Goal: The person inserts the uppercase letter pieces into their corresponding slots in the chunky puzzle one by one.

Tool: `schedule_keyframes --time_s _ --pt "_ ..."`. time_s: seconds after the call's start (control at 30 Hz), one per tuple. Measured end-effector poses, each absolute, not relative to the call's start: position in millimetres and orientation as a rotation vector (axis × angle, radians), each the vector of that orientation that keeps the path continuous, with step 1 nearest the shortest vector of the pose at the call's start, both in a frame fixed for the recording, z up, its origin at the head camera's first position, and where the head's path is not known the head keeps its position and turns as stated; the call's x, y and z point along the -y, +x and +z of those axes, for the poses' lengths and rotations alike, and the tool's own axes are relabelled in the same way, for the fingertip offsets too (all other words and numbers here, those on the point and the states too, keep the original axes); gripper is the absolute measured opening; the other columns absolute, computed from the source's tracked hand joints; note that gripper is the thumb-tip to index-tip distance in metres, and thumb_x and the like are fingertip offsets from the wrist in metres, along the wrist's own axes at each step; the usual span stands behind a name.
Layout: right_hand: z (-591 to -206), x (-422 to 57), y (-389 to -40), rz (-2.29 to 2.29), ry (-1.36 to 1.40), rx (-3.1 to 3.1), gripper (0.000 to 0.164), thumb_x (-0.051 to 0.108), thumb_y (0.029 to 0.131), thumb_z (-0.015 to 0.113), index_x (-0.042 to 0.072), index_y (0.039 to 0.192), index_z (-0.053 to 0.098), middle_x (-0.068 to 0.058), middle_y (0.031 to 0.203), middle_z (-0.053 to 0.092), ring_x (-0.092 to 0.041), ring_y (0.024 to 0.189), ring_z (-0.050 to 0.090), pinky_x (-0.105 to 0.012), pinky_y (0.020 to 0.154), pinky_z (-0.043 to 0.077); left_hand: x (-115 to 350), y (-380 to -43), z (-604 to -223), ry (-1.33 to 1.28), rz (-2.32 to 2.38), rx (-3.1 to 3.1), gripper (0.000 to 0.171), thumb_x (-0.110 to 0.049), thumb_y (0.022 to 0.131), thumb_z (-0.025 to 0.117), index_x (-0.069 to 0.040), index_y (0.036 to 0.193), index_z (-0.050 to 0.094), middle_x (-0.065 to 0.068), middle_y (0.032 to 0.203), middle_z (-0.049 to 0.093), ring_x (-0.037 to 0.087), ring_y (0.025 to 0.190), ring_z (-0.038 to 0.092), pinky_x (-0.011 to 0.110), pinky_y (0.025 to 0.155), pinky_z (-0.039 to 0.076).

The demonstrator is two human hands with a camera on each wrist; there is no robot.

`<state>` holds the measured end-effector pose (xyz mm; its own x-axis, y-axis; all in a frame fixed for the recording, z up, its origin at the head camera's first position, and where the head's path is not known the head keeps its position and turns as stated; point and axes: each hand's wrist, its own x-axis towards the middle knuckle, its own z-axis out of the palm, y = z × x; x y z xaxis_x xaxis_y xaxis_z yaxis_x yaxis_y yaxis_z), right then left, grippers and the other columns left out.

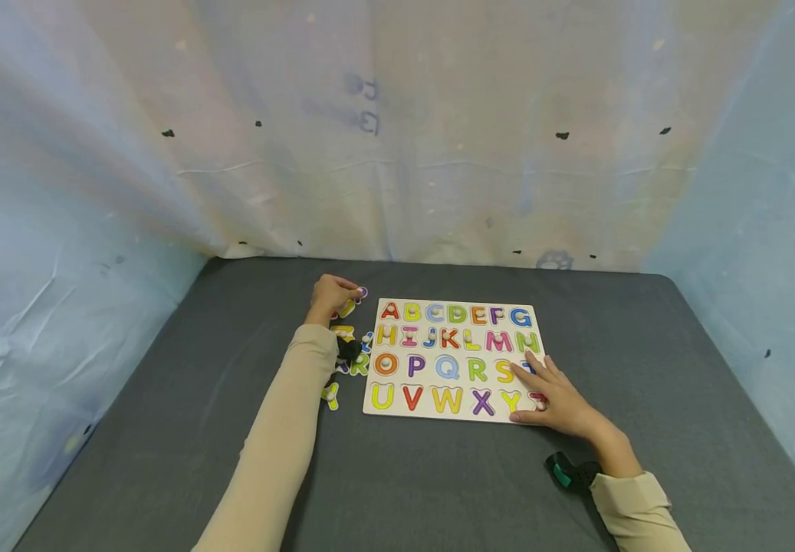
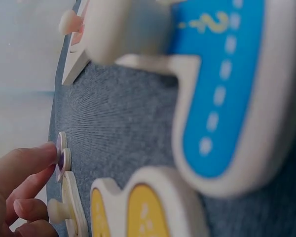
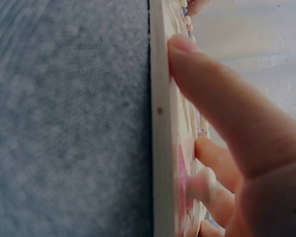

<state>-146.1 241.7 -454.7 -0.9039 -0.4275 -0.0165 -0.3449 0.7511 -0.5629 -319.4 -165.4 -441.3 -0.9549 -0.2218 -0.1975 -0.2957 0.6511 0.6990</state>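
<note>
My left hand (image 1: pixel 333 295) reaches to the loose letter pieces at the board's left. Its fingertips pinch a small purple letter piece (image 1: pixel 362 292); the fingers hide its knob in the left wrist view. A yellow piece (image 2: pixel 75 205) with a pale knob lies right beside those fingers. My right hand (image 1: pixel 557 400) rests with spread fingers on the lower right corner of the white alphabet board (image 1: pixel 431 382). Its thumb (image 3: pixel 202 81) lies along the board's near edge. Knobbed letters fill the upper rows; several lower letters, such as the P (image 1: pixel 415 366), show no knob.
More loose letters lie left of the board, among them a blue piece (image 2: pixel 222 108), a green R (image 1: pixel 359 365) and a yellow-green Y (image 1: pixel 331 395). The left forearm and its wrist camera (image 1: pixel 349 350) cover part of them. Grey cloth (image 1: pixel 438 483) covers the table, with pale sheeting (image 1: pixel 438 207) behind.
</note>
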Motion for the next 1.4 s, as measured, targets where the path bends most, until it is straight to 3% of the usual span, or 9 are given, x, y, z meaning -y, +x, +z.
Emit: schedule_keyframes --time_s 0.2,0.43,0.53,0.63,0.77,0.97,1.07,1.4 --pt "-454 -241 -146 -0.868 -0.627 -2.797 0.087 0.036 0.072 0.082 0.003 0.143 0.044 -0.034 0.153 0.024 -0.065 0.138 0.011 -0.075 0.105 0.016 167 -319 -438 -0.42 1.208 -2.787 0.029 -0.035 0.086 0.072 -0.012 0.102 0.076 0.011 0.108 0.073 0.026 0.093 0.066 0.038 0.082 0.052" --pt "-453 -242 -147 -0.86 -0.612 -2.79 0.087 0.033 0.072 0.082 0.003 0.143 0.043 -0.034 0.154 0.023 -0.065 0.139 0.01 -0.074 0.107 0.014 165 -313 -430 -0.345 1.216 -2.794 0.032 -0.036 0.087 0.07 -0.012 0.109 0.074 0.01 0.121 0.068 0.028 0.109 0.061 0.042 0.094 0.049" --pt "-452 -242 -147 -0.865 -0.61 -2.785 0.087 0.033 0.072 0.082 0.003 0.144 0.043 -0.034 0.154 0.022 -0.064 0.139 0.01 -0.075 0.107 0.014 161 -307 -426 -0.298 1.209 -2.826 0.032 -0.036 0.088 0.07 -0.013 0.109 0.074 0.011 0.123 0.066 0.027 0.105 0.061 0.038 0.083 0.051" --pt "-452 -242 -147 -0.869 -0.608 -2.78 0.087 0.033 0.072 0.082 0.003 0.144 0.043 -0.033 0.154 0.022 -0.064 0.139 0.009 -0.075 0.106 0.014 157 -301 -422 -0.243 1.2 -2.847 0.032 -0.037 0.088 0.07 -0.013 0.108 0.074 0.011 0.116 0.067 0.023 0.09 0.058 0.03 0.067 0.046" --pt "-452 -242 -147 -0.867 -0.611 -2.783 0.087 0.033 0.072 0.082 0.003 0.143 0.043 -0.034 0.154 0.022 -0.065 0.139 0.01 -0.075 0.106 0.014 151 -293 -418 -0.179 1.237 -2.84 0.03 -0.035 0.088 0.07 -0.012 0.106 0.075 0.008 0.093 0.067 0.017 0.074 0.049 0.027 0.061 0.035" --pt "-453 -242 -146 -0.866 -0.633 -2.794 0.087 0.033 0.071 0.082 0.002 0.142 0.044 -0.035 0.153 0.024 -0.066 0.138 0.011 -0.075 0.105 0.016 143 -277 -416 -0.081 1.325 -2.788 0.029 -0.032 0.088 0.071 -0.01 0.106 0.075 -0.004 0.061 0.042 0.014 0.059 0.035 0.027 0.059 0.031" --pt "-453 -242 -146 -0.865 -0.638 -2.797 0.087 0.033 0.071 0.083 0.002 0.142 0.044 -0.035 0.152 0.024 -0.066 0.137 0.012 -0.075 0.105 0.016 140 -269 -416 -0.013 1.37 -2.77 0.028 -0.029 0.088 0.071 -0.008 0.106 0.075 -0.005 0.056 0.035 0.013 0.053 0.031 0.025 0.055 0.029" --pt "-451 -242 -145 -0.87 -0.603 -2.763 0.086 0.034 0.073 0.081 0.004 0.144 0.043 -0.033 0.154 0.021 -0.064 0.139 0.009 -0.076 0.106 0.014 126 -244 -412 0.087 1.422 -2.718 0.026 -0.026 0.087 0.072 -0.007 0.104 0.075 -0.005 0.055 0.033 0.012 0.052 0.029 0.024 0.054 0.028"
